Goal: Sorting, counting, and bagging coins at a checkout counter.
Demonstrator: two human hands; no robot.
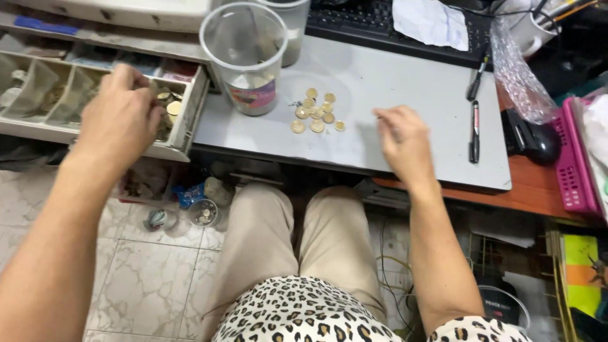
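Head view: my left hand [120, 117] hangs palm-down over the rightmost compartment of the open cash drawer [183, 123], fingers curled loosely downward into the compartment; the back of the hand hides the fingertips, so I cannot tell whether they grip anything. Gold coins in the drawer [170, 104] lie just beside that hand, at its right edge. My right hand [404, 140] rests on the grey desk [354, 82], fingers drawn close together and pointing left; whether a coin sits between the fingertips cannot be told. A loose cluster of gold coins on the desk [316, 113] lies to the left of the right hand, near but not touching it. A clear plastic cup [246, 57] stands upright on the desk between the drawer and the coin cluster, with a few small items at its bottom. Two black pens [474, 130] lie near the right edge of the desk, well apart from the right hand. A dark keyboard [373, 22] sits at the far side of the desk, partly covered by a crumpled paper [430, 22]. A pink basket [573, 161] stands at the far right. Below the desk, my legs in beige trousers [304, 240] are visible above a tiled floor [145, 278].
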